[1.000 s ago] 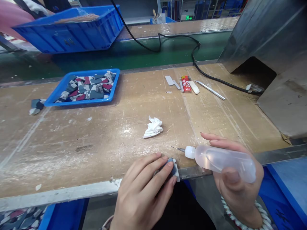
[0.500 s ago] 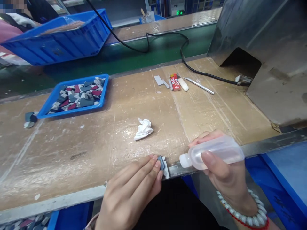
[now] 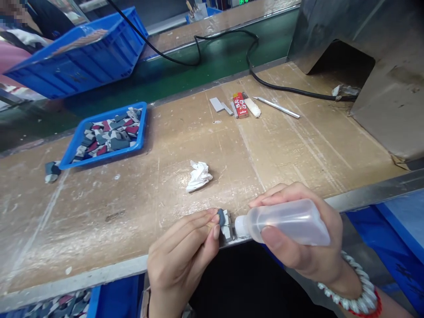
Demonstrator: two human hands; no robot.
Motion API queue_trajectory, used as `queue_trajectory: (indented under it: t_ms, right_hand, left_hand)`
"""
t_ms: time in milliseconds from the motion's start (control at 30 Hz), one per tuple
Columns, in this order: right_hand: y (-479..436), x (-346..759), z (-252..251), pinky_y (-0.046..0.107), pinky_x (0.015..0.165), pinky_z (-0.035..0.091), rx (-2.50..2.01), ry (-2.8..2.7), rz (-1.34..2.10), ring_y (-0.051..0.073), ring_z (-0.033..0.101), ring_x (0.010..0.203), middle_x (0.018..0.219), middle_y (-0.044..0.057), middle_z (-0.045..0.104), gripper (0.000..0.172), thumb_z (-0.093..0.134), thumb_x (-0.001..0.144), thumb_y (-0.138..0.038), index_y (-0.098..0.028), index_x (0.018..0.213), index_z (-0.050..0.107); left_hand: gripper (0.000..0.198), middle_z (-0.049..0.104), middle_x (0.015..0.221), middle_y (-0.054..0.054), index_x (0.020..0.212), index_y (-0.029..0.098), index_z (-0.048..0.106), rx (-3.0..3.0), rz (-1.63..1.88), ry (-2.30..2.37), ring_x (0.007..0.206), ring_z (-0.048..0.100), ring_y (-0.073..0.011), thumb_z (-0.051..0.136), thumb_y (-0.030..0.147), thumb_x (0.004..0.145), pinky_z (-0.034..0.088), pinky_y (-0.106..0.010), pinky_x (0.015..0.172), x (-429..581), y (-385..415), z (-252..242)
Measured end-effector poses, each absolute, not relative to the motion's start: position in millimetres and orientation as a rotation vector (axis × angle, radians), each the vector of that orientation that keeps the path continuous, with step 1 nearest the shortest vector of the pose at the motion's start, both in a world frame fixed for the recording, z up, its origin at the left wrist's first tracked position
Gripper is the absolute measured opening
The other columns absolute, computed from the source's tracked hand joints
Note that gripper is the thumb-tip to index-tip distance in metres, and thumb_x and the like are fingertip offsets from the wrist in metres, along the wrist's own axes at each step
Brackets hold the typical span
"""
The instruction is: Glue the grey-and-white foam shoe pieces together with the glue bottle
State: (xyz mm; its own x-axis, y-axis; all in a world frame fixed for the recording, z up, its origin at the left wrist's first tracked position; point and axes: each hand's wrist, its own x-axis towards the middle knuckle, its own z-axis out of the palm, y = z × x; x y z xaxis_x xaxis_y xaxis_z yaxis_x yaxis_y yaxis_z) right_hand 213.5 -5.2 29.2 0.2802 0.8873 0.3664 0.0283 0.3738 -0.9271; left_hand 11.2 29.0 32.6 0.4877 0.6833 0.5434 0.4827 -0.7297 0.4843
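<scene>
At the table's front edge, my left hand (image 3: pixel 185 247) pinches a small dark grey and white block (image 3: pixel 225 225) between thumb and fingers. Its pale side faces right. My right hand (image 3: pixel 298 238) is wrapped round a translucent plastic squeeze bottle (image 3: pixel 288 220), which lies nearly level with its white tip (image 3: pixel 241 227) pointing left, close to the block. Whether the tip touches the block I cannot tell. A crumpled white tissue (image 3: pixel 199 176) lies just beyond my left hand.
A blue tray (image 3: pixel 102 160) of grey, white and maroon pieces stands at left, one loose piece (image 3: pixel 52 171) beside it. A craft knife (image 3: pixel 277 107), red packet (image 3: pixel 240 105) and black cable (image 3: pixel 291 92) lie farther back. A metal housing (image 3: pixel 391 88) stands at right.
My right hand has brought the bottle leftward, its tip now much closer to the block. My left hand has turned the block so that more of its pale side shows.
</scene>
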Motion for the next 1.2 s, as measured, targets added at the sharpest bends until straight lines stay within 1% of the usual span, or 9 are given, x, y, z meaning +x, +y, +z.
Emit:
queue_trajectory:
  t_ms: [133, 267, 433, 767, 867, 933, 1067, 1133, 1200]
  right_hand:
    - [-3.7, 215.0, 27.9, 0.023, 0.074, 0.065, -0.986, -1.235, 0.680, 0.018, 0.077, 0.085, 0.090, 0.000, 0.078, 0.028, 0.083, 0.073, -0.017, -0.021, 0.096, 0.069]
    - [-4.5, 216.3, 24.3, 0.027, 0.082, 0.065, -0.912, -1.286, 0.627, 0.020, 0.076, 0.090, 0.094, 0.003, 0.077, 0.036, 0.087, 0.073, -0.023, -0.019, 0.104, 0.068]
    - [-7.9, 216.2, 19.2, 0.035, 0.075, 0.067, -0.919, -1.298, 0.637, 0.024, 0.076, 0.090, 0.098, 0.005, 0.077, 0.034, 0.084, 0.078, -0.025, -0.022, 0.107, 0.068]
    - [-9.2, 214.0, 14.3, 0.035, 0.072, 0.064, -0.971, -1.252, 0.617, 0.025, 0.075, 0.088, 0.096, 0.006, 0.077, 0.031, 0.083, 0.079, -0.025, -0.022, 0.106, 0.069]
    - [-7.9, 214.9, 13.2, 0.035, 0.078, 0.063, -0.965, -1.214, 0.605, 0.023, 0.073, 0.090, 0.096, 0.005, 0.075, 0.030, 0.083, 0.078, -0.025, -0.022, 0.104, 0.069]
    - [-6.6, 217.6, 12.7, 0.036, 0.084, 0.061, -0.978, -1.144, 0.584, 0.023, 0.070, 0.096, 0.103, 0.005, 0.070, 0.030, 0.083, 0.077, -0.023, -0.022, 0.103, 0.068]
    - [-2.7, 227.4, 15.7, 0.030, 0.081, 0.061, -0.964, -0.910, 0.759, 0.019, 0.067, 0.101, 0.110, 0.002, 0.062, 0.036, 0.084, 0.077, -0.018, -0.026, 0.103, 0.060]
    - [0.6, 232.3, 19.3, 0.023, 0.076, 0.060, -0.922, -0.835, 0.837, 0.015, 0.068, 0.093, 0.102, 0.000, 0.064, 0.035, 0.083, 0.079, -0.021, -0.026, 0.097, 0.054]
    - [5.7, 235.8, 22.7, 0.020, 0.069, 0.057, -0.934, -0.796, 0.802, 0.013, 0.067, 0.081, 0.091, -0.001, 0.064, 0.028, 0.076, 0.087, -0.034, -0.024, 0.093, 0.051]
  left_hand:
    - [0.015, 0.078, 0.093, -0.003, 0.092, 0.017, 0.074, 2.383, 1.083, 1.040, 0.092, 0.075, -0.0195, 0.067, 0.003, 0.090, 0.063, -0.031, 0.086, 9.7, 30.5, 31.5]
    - [0.016, 0.079, 0.093, -0.003, 0.087, 0.019, 0.074, 2.254, 1.040, 1.076, 0.091, 0.076, -0.0193, 0.065, 0.007, 0.093, 0.063, -0.030, 0.082, 10.5, 32.3, 33.0]
    - [0.017, 0.079, 0.088, -0.003, 0.084, 0.020, 0.075, 2.200, 1.057, 1.095, 0.088, 0.076, -0.0201, 0.065, 0.008, 0.093, 0.063, -0.031, 0.079, 13.8, 33.3, 36.1]
    - [0.018, 0.078, 0.087, -0.004, 0.085, 0.019, 0.075, 2.205, 1.069, 1.073, 0.085, 0.076, -0.0195, 0.064, 0.009, 0.094, 0.063, -0.031, 0.077, 11.1, 32.0, 33.7]
    - [0.017, 0.078, 0.086, -0.004, 0.087, 0.020, 0.075, 2.238, 1.067, 1.065, 0.086, 0.076, -0.0200, 0.063, 0.010, 0.095, 0.064, -0.031, 0.079, 11.1, 32.4, 33.9]
    - [0.017, 0.078, 0.087, -0.004, 0.088, 0.020, 0.074, 2.279, 1.065, 1.044, 0.088, 0.076, -0.0195, 0.063, 0.010, 0.095, 0.064, -0.030, 0.080, 10.8, 32.0, 35.0]
    - [0.012, 0.079, 0.095, -0.006, 0.098, 0.020, 0.074, 2.412, 1.053, 0.968, 0.094, 0.076, -0.0217, 0.064, 0.014, 0.096, 0.065, -0.031, 0.084, 5.9, 29.3, 34.9]
    - [0.015, 0.078, 0.103, -0.008, 0.109, 0.019, 0.073, 2.547, 1.038, 0.933, 0.101, 0.076, -0.0250, 0.066, 0.024, 0.096, 0.066, -0.035, 0.085, 2.2, 26.9, 31.7]
    - [0.025, 0.077, 0.110, -0.009, 0.117, 0.018, 0.070, 2.698, 1.038, 0.927, 0.105, 0.075, -0.0262, 0.066, 0.032, 0.097, 0.066, -0.036, 0.085, -0.5, 23.0, 26.6]
